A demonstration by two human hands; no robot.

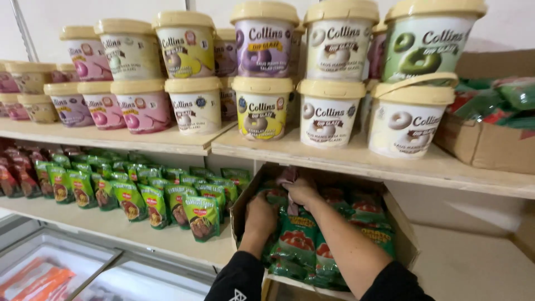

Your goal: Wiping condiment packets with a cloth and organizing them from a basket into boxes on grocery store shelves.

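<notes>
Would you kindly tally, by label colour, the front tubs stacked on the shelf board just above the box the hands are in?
Purple-label tub: 1
Green-label tub: 1
Yellow-label tub: 1
White-label tubs: 3
Total: 6, not counting the tubs partly hidden behind them.

The low shelf board (356, 159) and carton walls (241, 206) crowd the packed pouches (298, 239).

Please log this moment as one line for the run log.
left hand: on green pouches | right hand: on pouches deeper in cardboard box | above: shelf of tubs
</notes>
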